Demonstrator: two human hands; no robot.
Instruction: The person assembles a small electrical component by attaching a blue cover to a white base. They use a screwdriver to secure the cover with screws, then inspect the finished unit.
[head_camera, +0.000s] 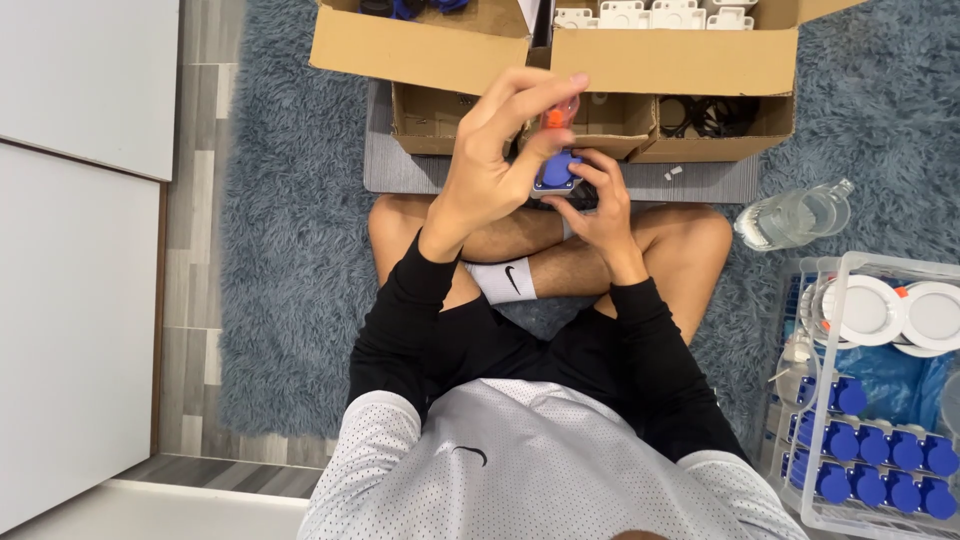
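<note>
The blue-capped socket (556, 172) is being held above the crossed legs, in front of the cardboard boxes (560, 62), and it is being gripped between both hands. At the far left, white panels (80, 250) are being seen beside a strip of grey floorboards (190, 300), and a shaggy blue-grey rug (290, 250) is being sat upon. The left hand (495, 150) is being raised over the socket, its fingers closed around a small tool with an orange handle (553, 118) that is being pressed down toward the blue cap. The right hand (600, 200) is being wrapped around the socket from below and from the side. Further right, a clear plastic bottle (795, 215) is lying on the rug, and a clear crate (880, 400) is holding rows of similar blue-capped sockets beside round white fittings (868, 310).
</note>
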